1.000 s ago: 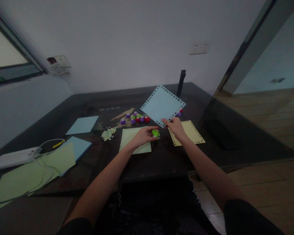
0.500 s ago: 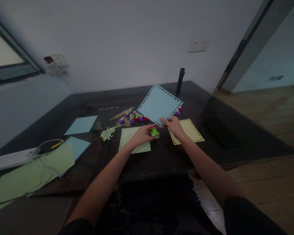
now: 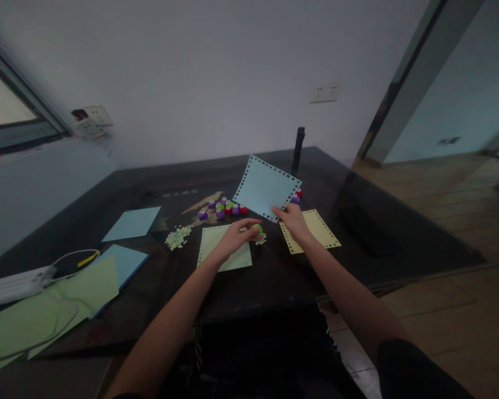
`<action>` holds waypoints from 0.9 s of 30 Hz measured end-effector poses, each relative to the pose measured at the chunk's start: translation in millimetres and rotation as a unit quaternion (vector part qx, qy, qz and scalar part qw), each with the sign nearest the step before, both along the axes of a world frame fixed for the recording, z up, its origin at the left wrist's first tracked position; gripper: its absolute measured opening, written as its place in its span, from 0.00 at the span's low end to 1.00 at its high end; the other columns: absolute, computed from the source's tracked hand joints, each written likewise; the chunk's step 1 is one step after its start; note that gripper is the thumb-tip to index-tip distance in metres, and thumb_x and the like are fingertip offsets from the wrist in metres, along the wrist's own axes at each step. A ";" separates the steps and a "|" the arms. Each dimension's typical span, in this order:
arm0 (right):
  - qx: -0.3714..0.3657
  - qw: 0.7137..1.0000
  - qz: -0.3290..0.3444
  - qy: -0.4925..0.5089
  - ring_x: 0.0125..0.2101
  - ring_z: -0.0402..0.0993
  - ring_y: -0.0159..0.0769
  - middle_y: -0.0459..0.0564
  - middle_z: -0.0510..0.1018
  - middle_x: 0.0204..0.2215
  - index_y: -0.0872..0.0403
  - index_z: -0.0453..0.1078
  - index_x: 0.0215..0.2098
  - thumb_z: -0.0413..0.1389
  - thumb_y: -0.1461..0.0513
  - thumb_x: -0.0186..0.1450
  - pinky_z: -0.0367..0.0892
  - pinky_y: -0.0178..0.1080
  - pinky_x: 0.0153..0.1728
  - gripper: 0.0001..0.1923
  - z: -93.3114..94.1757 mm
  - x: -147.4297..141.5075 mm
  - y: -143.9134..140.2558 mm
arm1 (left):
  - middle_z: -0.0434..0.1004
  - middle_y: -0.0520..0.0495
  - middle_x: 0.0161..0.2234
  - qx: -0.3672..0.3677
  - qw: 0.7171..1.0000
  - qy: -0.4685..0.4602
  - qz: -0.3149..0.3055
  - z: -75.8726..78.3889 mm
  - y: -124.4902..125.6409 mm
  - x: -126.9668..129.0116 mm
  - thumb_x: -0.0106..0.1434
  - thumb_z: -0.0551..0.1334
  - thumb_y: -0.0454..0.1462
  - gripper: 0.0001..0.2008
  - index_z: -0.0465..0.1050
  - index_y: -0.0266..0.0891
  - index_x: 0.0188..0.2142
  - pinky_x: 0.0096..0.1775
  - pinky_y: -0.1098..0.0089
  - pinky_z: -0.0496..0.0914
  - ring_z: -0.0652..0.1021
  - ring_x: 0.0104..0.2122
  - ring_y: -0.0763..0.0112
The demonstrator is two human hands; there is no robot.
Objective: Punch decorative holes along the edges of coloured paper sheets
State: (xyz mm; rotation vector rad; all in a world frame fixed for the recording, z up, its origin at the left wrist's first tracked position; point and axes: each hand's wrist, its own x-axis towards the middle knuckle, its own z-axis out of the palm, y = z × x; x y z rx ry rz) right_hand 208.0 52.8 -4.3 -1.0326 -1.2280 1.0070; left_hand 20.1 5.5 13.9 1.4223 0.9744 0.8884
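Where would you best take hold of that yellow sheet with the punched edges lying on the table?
The yellow sheet lies flat on the dark table, so nothing sticks up to pinch. Probably best to lift its near corner from the front edge, sliding a fingertip under, beside the right hand holding the blue punched sheet.

A plain room in a home: a dark glossy desk (image 3: 274, 277) against a white wall with a white wall socket (image 3: 325, 92), light wooden plank floor (image 3: 449, 194), and a window frame (image 3: 20, 130).
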 end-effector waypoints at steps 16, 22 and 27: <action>0.001 0.976 -0.140 0.168 0.26 0.74 0.32 0.47 0.79 0.28 0.55 0.73 0.31 0.69 0.60 0.41 0.71 0.36 0.31 0.19 33.9 111.1 -35.0 | 0.73 0.48 0.34 0.029 0.999 -0.008 0.042 1.5 35.4 25.7 0.53 0.65 0.34 0.18 0.71 0.36 0.45 0.31 0.73 0.70 0.73 0.26 0.79; -0.064 0.969 -0.158 0.180 0.24 0.73 0.30 0.46 0.79 0.27 0.55 0.74 0.29 0.70 0.60 0.38 0.71 0.33 0.27 0.19 0.8 131.8 -39.3 | 0.76 0.45 0.35 0.207 0.958 0.195 0.047 -12.0 90.1 69.2 0.52 0.63 0.31 0.10 0.73 0.34 0.37 0.38 0.69 0.71 0.75 0.32 0.71; -0.061 0.972 -0.150 0.170 0.24 0.73 0.31 0.47 0.80 0.27 0.55 0.75 0.30 0.68 0.58 0.41 0.71 0.33 0.26 0.18 -6.7 134.4 -38.8 | 0.78 0.43 0.36 0.248 0.921 0.295 0.053 -22.2 111.9 106.7 0.53 0.63 0.33 0.13 0.74 0.34 0.39 0.42 0.65 0.69 0.77 0.37 0.64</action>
